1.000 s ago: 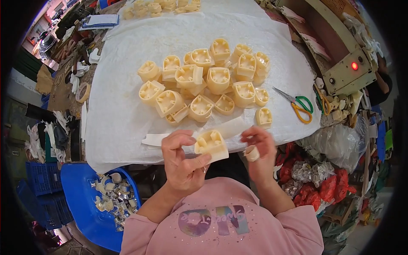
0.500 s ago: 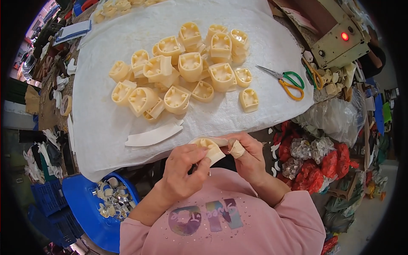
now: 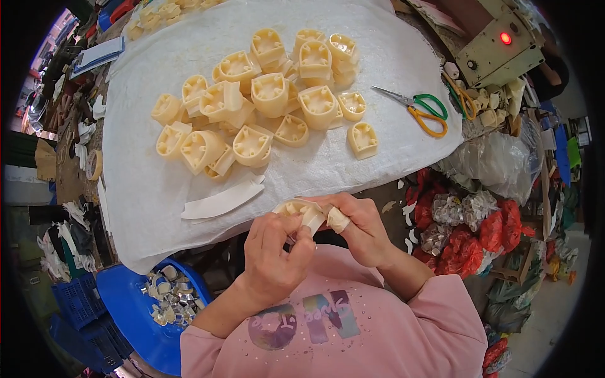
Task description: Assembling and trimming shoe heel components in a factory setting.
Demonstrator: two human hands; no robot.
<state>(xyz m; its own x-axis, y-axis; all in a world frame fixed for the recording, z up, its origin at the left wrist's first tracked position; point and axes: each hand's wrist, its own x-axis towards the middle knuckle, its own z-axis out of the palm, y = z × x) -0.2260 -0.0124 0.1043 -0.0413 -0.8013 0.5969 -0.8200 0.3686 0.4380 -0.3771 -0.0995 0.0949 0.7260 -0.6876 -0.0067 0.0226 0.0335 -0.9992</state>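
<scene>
1. Cluttered workshop bench under a white sheet (image 3: pixel 378 157); blue tub (image 3: pixel 135 315) of small metal pieces sits lower left of your fingers.
2. Your left hand (image 3: pixel 274 255) and right hand (image 3: pixel 359 230) both pinch one cream plastic moulded part (image 3: pixel 302 213), fingers closed on it.
3. The part lies between your fingertips, long axis roughly left-right; both hands equally near.
4. Beyond your fingers: pile of cream parts (image 3: pixel 265 107), about twenty; one white strip (image 3: pixel 224 201); one pair of scissors (image 3: pixel 422 110).

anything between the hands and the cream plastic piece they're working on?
Nothing visible. The left hand and right hand both already grip the cream plastic piece directly, near the table edge. The pile of like pieces and the curved white strip lie apart, farther up the cloth.
</scene>
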